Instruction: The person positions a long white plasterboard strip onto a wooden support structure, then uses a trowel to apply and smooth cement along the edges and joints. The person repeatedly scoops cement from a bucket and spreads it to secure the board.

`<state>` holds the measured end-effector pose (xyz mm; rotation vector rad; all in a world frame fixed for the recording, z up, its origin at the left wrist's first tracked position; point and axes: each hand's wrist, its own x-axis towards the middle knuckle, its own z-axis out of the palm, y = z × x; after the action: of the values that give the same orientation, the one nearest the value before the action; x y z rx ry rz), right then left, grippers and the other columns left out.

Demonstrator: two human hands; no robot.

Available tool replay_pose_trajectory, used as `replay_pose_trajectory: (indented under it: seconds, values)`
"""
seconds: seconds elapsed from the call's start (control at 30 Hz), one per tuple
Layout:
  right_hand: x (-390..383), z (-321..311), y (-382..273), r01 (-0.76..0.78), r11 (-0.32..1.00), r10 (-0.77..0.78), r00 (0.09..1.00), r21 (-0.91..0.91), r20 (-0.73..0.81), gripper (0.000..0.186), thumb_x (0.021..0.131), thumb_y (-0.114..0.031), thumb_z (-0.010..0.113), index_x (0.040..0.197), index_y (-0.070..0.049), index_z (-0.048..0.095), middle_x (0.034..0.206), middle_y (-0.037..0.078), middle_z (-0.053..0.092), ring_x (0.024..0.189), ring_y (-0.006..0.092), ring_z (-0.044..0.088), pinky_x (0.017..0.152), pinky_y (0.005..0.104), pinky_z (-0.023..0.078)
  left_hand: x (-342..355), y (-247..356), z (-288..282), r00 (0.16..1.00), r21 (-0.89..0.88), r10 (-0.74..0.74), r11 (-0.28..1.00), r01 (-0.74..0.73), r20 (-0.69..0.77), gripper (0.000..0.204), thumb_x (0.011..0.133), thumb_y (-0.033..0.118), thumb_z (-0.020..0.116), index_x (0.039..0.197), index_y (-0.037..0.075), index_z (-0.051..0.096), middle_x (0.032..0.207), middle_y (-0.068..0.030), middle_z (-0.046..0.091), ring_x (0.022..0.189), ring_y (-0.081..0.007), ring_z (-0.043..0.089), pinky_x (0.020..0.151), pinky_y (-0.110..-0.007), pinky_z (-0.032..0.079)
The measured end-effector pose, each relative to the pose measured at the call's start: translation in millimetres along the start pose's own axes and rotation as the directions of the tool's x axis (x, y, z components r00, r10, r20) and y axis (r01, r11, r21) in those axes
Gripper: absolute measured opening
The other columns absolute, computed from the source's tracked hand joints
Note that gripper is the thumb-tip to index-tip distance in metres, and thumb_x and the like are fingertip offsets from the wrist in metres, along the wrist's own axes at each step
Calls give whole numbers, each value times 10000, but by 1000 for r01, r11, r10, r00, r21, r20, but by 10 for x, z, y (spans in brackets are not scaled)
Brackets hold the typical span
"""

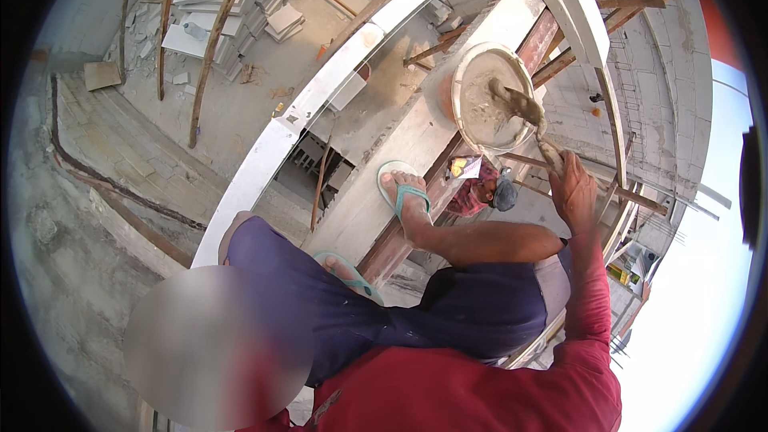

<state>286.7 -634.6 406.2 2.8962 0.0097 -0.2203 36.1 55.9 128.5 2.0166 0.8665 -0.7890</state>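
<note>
My right hand (pixel 574 192) is closed on the handle of a mortar-coated trowel (pixel 552 152), whose blade (pixel 522 106) rests in grey wet mortar in a round bucket (pixel 464 72). The bucket stands on a narrow pale beam (pixel 364 200) beside a reddish-brown strip. My sandalled feet (pixel 404 192) are on that beam, below the bucket in the picture. A small yellow-and-white packet (pixel 466 166) shows just under the bucket. My left hand cannot be seen; a blurred patch covers the lower left.
A co-worker in a grey cap (pixel 504 192) is below the beam. Wooden props (pixel 216 40), white block stacks (pixel 208 24), a white curved frame (pixel 320 88) and openings down to lower floors surround me. A masonry wall (pixel 664 72) curves at the right, beside open sky.
</note>
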Motion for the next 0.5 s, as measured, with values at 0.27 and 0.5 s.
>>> replay_pose_trajectory:
  seconds: [0.27, 0.5]
  values:
    - [-288, 1224, 59, -314, 924, 276, 942, 218, 190, 630, 1036, -442, 630, 1470, 0, 515, 1263, 313, 690, 1136, 490, 672, 929, 565, 502, -541, -340, 778, 994, 200, -106, 975, 99, 25, 607, 1011, 408, 619, 1368, -83, 611, 1322, -324, 659, 1275, -473, 603, 1114, -503, 465]
    - [-449, 1327, -102, -381, 831, 325, 924, 405, 203, 640, 1045, -559, 596, 1362, -4, 568, 969, 238, 712, 847, 364, 694, 755, 466, 522, -800, -17, 555, 950, 105, -79, 993, 50, 301, 537, 1015, 322, 654, 1479, 59, 594, 1440, -227, 644, 1371, -380, 592, 1167, -417, 455]
